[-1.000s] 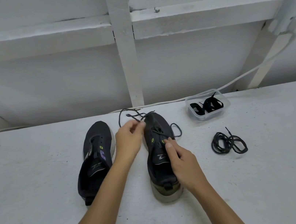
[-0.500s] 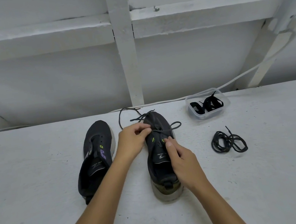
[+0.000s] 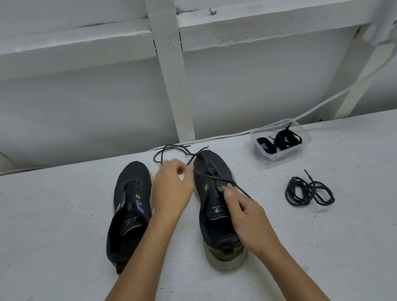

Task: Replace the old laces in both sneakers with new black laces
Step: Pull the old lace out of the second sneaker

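while the right sneaker (image 3: 216, 207) sits toe-away on the white table (image 3: 52, 249), both hands are busy with its lace (image 3: 225, 181), which is only threaded loosely through the far eyelets. left hand (image 3: 172, 187) has its fingers curled up near the toe end, pinching one strand just left of the shoe, and that strand's loose end loops off toward the far edge of the table. right hand (image 3: 247, 214) rests on the shoe's right side by the tongue, thumb and fingers pinching the other strand where it comes out by the green eyelet tab. left sneaker (image 3: 128, 212) sits just beside it with no lace in it that i can see. over on the right there's a loose coil of lace (image 3: 308, 192) on the table, and further back a clear plastic tub (image 3: 281, 143) with flat black laces (image 3: 279, 140) in it, i'd guess those are the new ones. handling wise, a lace is super light and floppy, so it won't push through anything; my guess is you grab it close to the eyelet or at the stiff tip and pull gently. the shoe is soft and light too, so it'll probably slide unless one hand pins it.
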`<action>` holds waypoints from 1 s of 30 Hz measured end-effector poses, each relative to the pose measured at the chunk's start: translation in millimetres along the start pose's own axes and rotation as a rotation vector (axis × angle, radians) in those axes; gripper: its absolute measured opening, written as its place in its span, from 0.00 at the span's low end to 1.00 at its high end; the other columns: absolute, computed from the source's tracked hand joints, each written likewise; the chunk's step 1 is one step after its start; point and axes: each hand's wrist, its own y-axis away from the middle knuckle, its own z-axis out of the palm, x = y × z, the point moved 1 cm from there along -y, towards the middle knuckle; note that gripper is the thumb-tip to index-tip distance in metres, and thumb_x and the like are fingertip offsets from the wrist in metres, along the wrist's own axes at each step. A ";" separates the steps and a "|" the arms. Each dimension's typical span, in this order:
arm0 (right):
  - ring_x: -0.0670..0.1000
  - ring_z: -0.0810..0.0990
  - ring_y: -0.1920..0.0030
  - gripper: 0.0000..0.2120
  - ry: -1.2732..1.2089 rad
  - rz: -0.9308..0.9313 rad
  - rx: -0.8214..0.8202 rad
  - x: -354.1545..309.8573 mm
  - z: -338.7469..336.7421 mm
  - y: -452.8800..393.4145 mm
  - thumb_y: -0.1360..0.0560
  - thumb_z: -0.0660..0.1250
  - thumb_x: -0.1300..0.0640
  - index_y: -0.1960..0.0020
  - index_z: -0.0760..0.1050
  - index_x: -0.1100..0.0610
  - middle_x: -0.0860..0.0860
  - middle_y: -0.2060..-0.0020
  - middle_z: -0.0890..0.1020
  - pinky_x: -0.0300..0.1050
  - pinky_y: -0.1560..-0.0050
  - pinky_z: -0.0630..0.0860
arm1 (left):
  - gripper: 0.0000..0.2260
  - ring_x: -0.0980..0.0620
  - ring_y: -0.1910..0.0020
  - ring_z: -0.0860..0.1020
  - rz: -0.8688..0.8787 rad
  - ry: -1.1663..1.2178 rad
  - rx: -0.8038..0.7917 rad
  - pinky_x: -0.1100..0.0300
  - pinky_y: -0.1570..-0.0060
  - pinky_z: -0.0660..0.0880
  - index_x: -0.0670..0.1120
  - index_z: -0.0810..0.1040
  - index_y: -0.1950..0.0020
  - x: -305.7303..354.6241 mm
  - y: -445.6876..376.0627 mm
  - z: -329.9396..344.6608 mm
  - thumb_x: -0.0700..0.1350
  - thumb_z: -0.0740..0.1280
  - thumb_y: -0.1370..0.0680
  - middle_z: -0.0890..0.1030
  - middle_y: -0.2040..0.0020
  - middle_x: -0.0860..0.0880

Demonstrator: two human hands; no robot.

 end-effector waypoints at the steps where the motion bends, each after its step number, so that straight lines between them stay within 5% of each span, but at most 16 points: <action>1: 0.40 0.64 0.24 0.23 0.002 -0.001 0.001 0.2 -0.1 -0.5 0.17 0.57 0.41 0.25 0.72 0.47 0.41 0.25 0.70 0.42 0.23 0.61 | 0.10 0.56 0.57 0.77 -0.060 0.049 -0.114 0.66 0.59 0.68 0.47 0.82 0.56 2.2 1.9 2.6 0.53 0.69 0.21 0.81 0.55 0.53; 4: 0.40 0.65 0.25 0.23 0.001 -0.005 -0.002 -1.2 0.5 -0.8 0.17 0.57 0.41 0.24 0.71 0.47 0.41 0.24 0.69 0.40 0.23 0.61 | 0.10 0.60 0.61 0.77 -0.180 0.229 -0.226 0.75 0.64 0.67 0.47 0.84 0.58 3.3 3.1 9.6 0.53 0.71 0.23 0.83 0.59 0.55; 7: 0.39 0.65 0.25 0.22 0.006 -0.010 -0.005 -1.4 -0.3 -0.7 0.16 0.57 0.42 0.26 0.73 0.47 0.41 0.25 0.70 0.36 0.26 0.61 | 0.07 0.56 0.60 0.77 -0.320 0.397 -0.217 0.66 0.62 0.69 0.48 0.83 0.59 5.1 -1.7 11.8 0.48 0.70 0.22 0.82 0.60 0.55; 10: 0.38 0.65 0.26 0.21 0.008 -0.015 -0.016 -1.8 -0.5 0.0 0.16 0.57 0.42 0.27 0.74 0.47 0.41 0.25 0.70 0.31 0.31 0.61 | 0.07 0.55 0.62 0.75 -0.411 0.490 0.083 0.62 0.64 0.69 0.46 0.79 0.55 9.8 -14.2 2.4 0.46 0.65 0.20 0.80 0.57 0.52; 13: 0.39 0.69 0.28 0.19 -0.009 -0.021 -0.015 1.8 -0.5 -0.2 0.16 0.56 0.41 0.31 0.77 0.44 0.40 0.28 0.74 0.38 0.27 0.65 | 0.08 0.51 0.56 0.78 -0.475 0.586 0.299 0.57 0.57 0.73 0.46 0.76 0.50 7.0 -22.0 -6.8 0.49 0.62 0.19 0.81 0.51 0.48; 18: 0.41 0.68 0.26 0.20 -0.015 -0.014 -0.007 3.9 0.5 -1.9 0.17 0.56 0.39 0.30 0.76 0.44 0.40 0.28 0.73 0.46 0.25 0.66 | 0.17 0.53 0.57 0.80 -0.471 0.516 -0.261 0.51 0.51 0.78 0.47 0.81 0.53 0.2 -6.0 7.0 0.61 0.66 0.23 0.83 0.55 0.52; 20: 0.40 0.70 0.28 0.23 -0.011 -0.010 -0.010 3.7 0.7 -2.6 0.17 0.56 0.38 0.28 0.75 0.44 0.40 0.28 0.74 0.47 0.26 0.68 | 0.11 0.56 0.60 0.79 -0.384 0.518 -0.299 0.57 0.56 0.76 0.48 0.84 0.55 0.0 2.0 13.2 0.55 0.70 0.23 0.84 0.55 0.54; 23: 0.41 0.67 0.25 0.23 -0.001 -0.002 -0.019 2.4 1.1 -1.5 0.17 0.55 0.38 0.27 0.74 0.45 0.40 0.26 0.71 0.45 0.24 0.65 | 0.07 0.55 0.58 0.82 -0.324 0.471 -0.120 0.56 0.56 0.78 0.48 0.82 0.57 0.3 3.5 15.0 0.49 0.70 0.21 0.84 0.59 0.53; 28: 0.39 0.62 0.23 0.23 0.001 -0.002 -0.021 0.6 -0.9 0.2 0.16 0.55 0.41 0.26 0.73 0.47 0.41 0.24 0.68 0.41 0.22 0.60 | 0.09 0.58 0.63 0.84 -0.448 0.725 0.316 0.51 0.55 0.83 0.49 0.73 0.57 -0.4 -12.0 -3.0 0.48 0.63 0.17 0.82 0.60 0.51; 30: 0.39 0.62 0.23 0.22 -0.014 0.001 -0.029 0.2 -0.3 1.2 0.16 0.56 0.41 0.26 0.73 0.47 0.40 0.25 0.69 0.42 0.22 0.60 | 0.09 0.57 0.62 0.84 -0.441 0.681 0.331 0.48 0.52 0.82 0.49 0.72 0.57 -5.2 -16.7 -9.5 0.50 0.63 0.17 0.82 0.61 0.53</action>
